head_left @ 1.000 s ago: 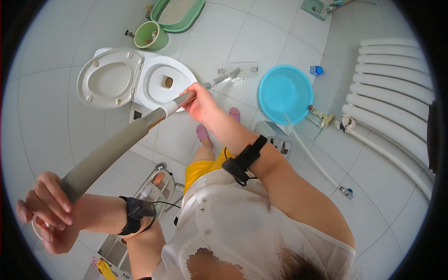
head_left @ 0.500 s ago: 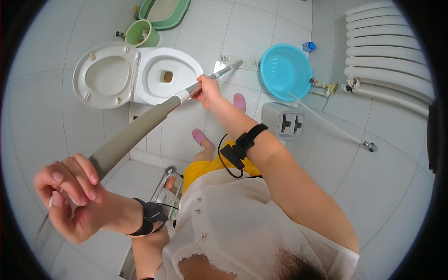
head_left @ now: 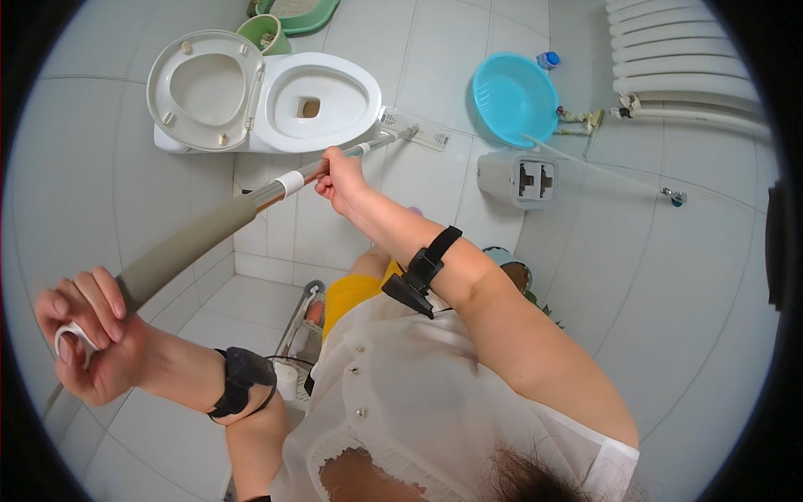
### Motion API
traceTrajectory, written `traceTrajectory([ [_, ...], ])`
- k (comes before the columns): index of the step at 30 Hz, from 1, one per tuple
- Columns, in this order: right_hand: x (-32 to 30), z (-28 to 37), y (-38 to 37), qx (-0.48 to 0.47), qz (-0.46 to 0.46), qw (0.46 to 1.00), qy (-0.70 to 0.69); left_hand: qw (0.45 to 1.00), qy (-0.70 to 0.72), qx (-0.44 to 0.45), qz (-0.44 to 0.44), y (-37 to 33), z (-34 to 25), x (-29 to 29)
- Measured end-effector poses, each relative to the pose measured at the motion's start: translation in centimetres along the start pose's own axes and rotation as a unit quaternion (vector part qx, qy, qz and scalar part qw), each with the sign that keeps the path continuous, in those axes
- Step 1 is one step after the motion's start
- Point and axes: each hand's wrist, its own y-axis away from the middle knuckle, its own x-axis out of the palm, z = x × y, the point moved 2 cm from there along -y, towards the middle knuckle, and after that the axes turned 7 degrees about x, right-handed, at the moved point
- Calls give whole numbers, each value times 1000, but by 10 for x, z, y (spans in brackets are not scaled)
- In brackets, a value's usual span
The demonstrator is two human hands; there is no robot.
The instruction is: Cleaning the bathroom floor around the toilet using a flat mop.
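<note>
Mop [head_left: 269, 192], left hand [head_left: 94, 339] gripping its end, right hand [head_left: 344, 182] midway

The room has walls of white glossy tiles [head_left: 75, 192] and a floor of pale square tiles [head_left: 439, 58] with thin grey joints. On the left stands a white ceramic toilet [head_left: 360, 88], its seat raised; just beyond it are a light-green round bin [head_left: 280, 48] and a green plastic tray [head_left: 320, 20]. Farther right, a bright-blue round plastic basin [head_left: 512, 99] rests on the floor, near a small blue-capped bottle [head_left: 549, 60]. A white ribbed radiator [head_left: 673, 52] is at the upper right. The light is soft and whitish.
</note>
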Motion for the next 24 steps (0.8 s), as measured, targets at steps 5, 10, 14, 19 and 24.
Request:
traceTrajectory([
  [5, -24, 8, 11, -36, -47, 998, 9, 1000, 25, -4, 2, 15, 5, 0],
  [10, -62, 39, 11, -106, -51, 990, -72, 988, 127, -18, 90, 25, 27, 39],
  [14, -115, 69, 0, -149, -116, 974, -128, 970, 145, -21, 192, 48, 68, 103],
  [19, -118, 65, -1, -85, -71, 994, 9, 984, 76, -72, 142, 54, 53, 105],
  [24, -83, 16, 15, 18, 35, 998, 53, 976, 23, -25, 214, 35, 2, 96],
])
